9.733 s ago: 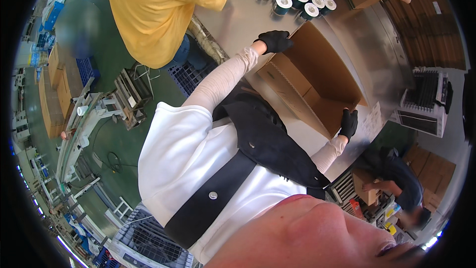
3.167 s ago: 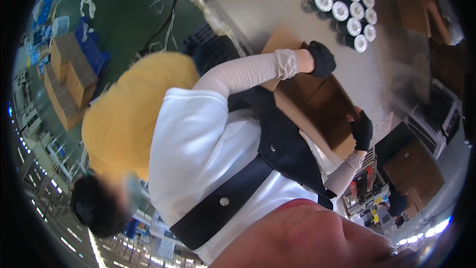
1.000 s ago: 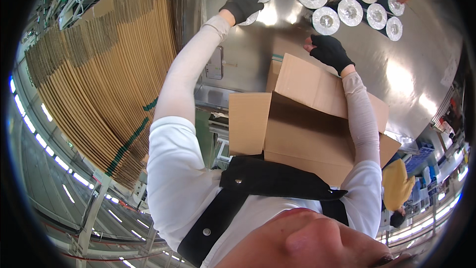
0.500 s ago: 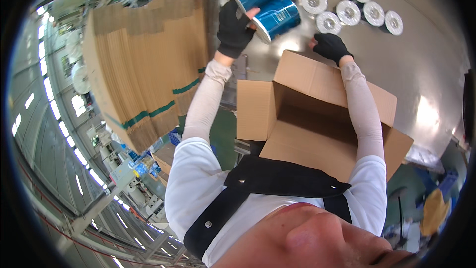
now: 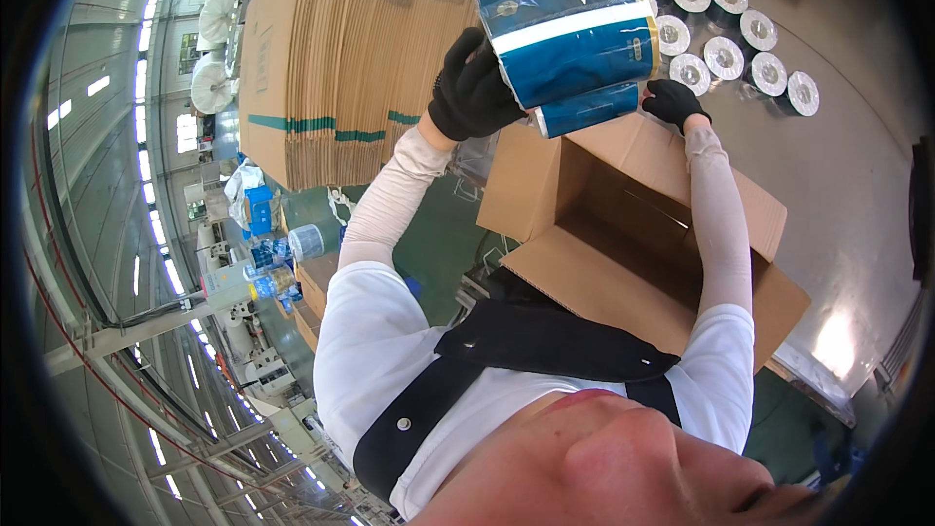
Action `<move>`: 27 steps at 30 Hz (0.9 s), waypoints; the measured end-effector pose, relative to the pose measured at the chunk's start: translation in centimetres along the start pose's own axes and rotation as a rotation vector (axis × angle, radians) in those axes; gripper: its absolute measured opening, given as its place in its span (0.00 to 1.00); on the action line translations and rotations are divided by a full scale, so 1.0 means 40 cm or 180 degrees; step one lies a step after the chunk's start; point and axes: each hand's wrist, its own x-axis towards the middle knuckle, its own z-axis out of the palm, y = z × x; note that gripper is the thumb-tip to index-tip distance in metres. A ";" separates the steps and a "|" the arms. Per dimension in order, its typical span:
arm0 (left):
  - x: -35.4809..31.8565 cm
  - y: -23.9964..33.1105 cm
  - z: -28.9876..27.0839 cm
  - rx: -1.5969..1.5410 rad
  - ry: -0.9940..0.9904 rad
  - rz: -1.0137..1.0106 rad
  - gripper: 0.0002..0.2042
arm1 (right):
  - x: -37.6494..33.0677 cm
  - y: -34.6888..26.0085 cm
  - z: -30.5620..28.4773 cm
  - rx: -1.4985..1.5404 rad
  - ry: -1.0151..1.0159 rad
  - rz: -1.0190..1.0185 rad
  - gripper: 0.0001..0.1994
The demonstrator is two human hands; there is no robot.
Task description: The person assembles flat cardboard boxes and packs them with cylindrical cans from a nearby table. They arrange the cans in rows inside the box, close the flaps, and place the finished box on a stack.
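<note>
My left hand (image 5: pixel 475 88), in a black glove, grips the left ends of two blue plastic-wrapped paper rolls. The upper roll (image 5: pixel 579 39) is large, with a white band across it; the lower roll (image 5: pixel 589 112) shows partly beneath it. Both are raised over the far left flap of an open cardboard box (image 5: pixel 623 278). My right hand (image 5: pixel 675 104), also black-gloved, has its fingers curled beside the lower roll's right end, just past the box's far flap. Whether it touches the roll or the flap is unclear. The visible part of the box interior shows bare cardboard.
Several dark-wrapped rolls with white ends (image 5: pixel 723 57) stand on the metal table (image 5: pixel 828 175) at the far right. A thick stack of flattened cartons (image 5: pixel 331 68) stands at the left. Green floor (image 5: pixel 414 219) shows between the stack and the box.
The two blue rolls have come up off the table toward me, with my left hand on their left ends. My right hand is now close to the lower roll. The view has shifted.
</note>
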 end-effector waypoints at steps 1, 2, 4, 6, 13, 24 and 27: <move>0.001 0.010 -0.008 -0.0158 -0.0059 -0.0055 0.20 | -0.007 0.001 -0.001 0.0030 0.0022 -0.0031 0.16; 0.019 0.039 -0.013 -0.0835 0.0005 -0.0919 0.21 | -0.011 0.003 -0.003 0.0061 0.0048 -0.0061 0.16; 0.051 0.061 -0.033 -0.0851 -0.0176 -0.0742 0.24 | -0.008 0.003 -0.012 0.0055 0.0103 -0.0057 0.16; 0.008 0.091 -0.023 -0.1751 -0.0235 -0.1527 0.26 | -0.012 0.002 -0.020 0.0002 -0.0006 -0.0047 0.17; -0.044 0.163 0.005 -0.4646 0.0267 -0.3498 0.17 | 0.004 0.040 -0.014 -0.0251 -0.0003 -0.0026 0.16; -0.165 0.102 0.057 -0.2935 -0.0315 -0.3560 0.17 | 0.022 0.029 -0.017 -0.0259 -0.0295 -0.0103 0.19; -0.166 0.121 0.033 -0.2452 -0.0383 -0.2790 0.20 | 0.020 0.017 -0.026 -0.0335 -0.0409 -0.0052 0.19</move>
